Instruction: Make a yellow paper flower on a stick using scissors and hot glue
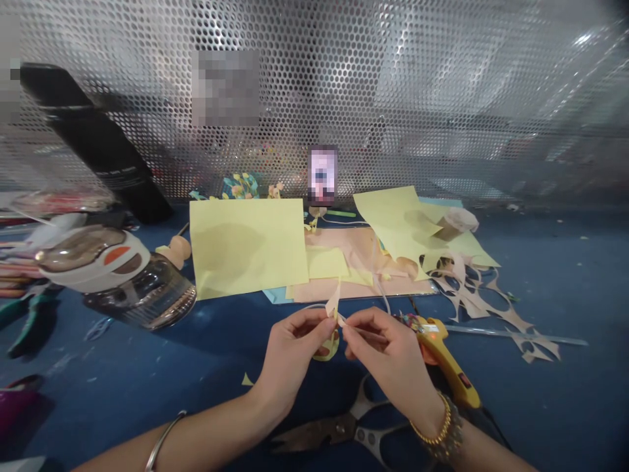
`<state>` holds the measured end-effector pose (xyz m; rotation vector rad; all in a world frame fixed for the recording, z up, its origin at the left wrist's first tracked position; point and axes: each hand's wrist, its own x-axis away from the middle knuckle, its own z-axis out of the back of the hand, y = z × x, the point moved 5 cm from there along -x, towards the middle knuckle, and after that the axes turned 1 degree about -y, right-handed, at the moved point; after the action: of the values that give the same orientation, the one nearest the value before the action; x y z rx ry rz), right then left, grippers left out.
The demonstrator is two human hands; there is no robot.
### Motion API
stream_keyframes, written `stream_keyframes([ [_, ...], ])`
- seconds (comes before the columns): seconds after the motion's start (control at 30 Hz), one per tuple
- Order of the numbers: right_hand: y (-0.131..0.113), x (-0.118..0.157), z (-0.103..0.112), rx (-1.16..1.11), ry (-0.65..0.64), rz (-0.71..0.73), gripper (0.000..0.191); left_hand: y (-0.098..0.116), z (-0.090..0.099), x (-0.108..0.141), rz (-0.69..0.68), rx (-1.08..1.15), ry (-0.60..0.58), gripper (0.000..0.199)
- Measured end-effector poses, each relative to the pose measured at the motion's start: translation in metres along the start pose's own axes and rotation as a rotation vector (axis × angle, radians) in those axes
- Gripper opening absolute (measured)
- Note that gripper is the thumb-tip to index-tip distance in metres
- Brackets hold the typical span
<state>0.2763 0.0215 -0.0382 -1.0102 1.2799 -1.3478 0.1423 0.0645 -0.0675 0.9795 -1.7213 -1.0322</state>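
Head view: left hand [289,347] and right hand [390,347] pinch a curled yellow paper strip [333,300] upright between them.

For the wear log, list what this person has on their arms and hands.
The left hand and right hand are ungloved, no sleeves showing. A thin silver bangle circles the left forearm; a gold bracelet and a dark beaded bracelet circle the right wrist.

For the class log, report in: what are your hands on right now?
Left hand and right hand pinching curled paper strip. Glue gun beside right hand. Scissors below both.
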Motion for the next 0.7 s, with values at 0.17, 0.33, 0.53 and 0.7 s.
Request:
stream_keyframes([
  [0.17, -0.003, 0.001, 0.002, 0.094, 0.021, 0.076, 0.005, 0.001, -0.001, 0.001, -0.005, 0.016, -0.019, 0.019],
  [0.33, -0.009, 0.002, 0.001, 0.183, 0.029, 0.182, 0.005, 0.001, -0.001, 0.002, 0.0, 0.018, -0.016, 0.017],
  [0.53, -0.021, 0.007, 0.0, 0.345, 0.039, 0.371, 0.01, 0.001, -0.002, 0.003, -0.004, 0.043, -0.031, 0.015],
  [0.7, -0.025, 0.01, -0.002, 0.46, 0.038, 0.492, 0.014, 0.0, -0.003, 0.004, -0.019, 0.073, -0.043, 0.013],
])
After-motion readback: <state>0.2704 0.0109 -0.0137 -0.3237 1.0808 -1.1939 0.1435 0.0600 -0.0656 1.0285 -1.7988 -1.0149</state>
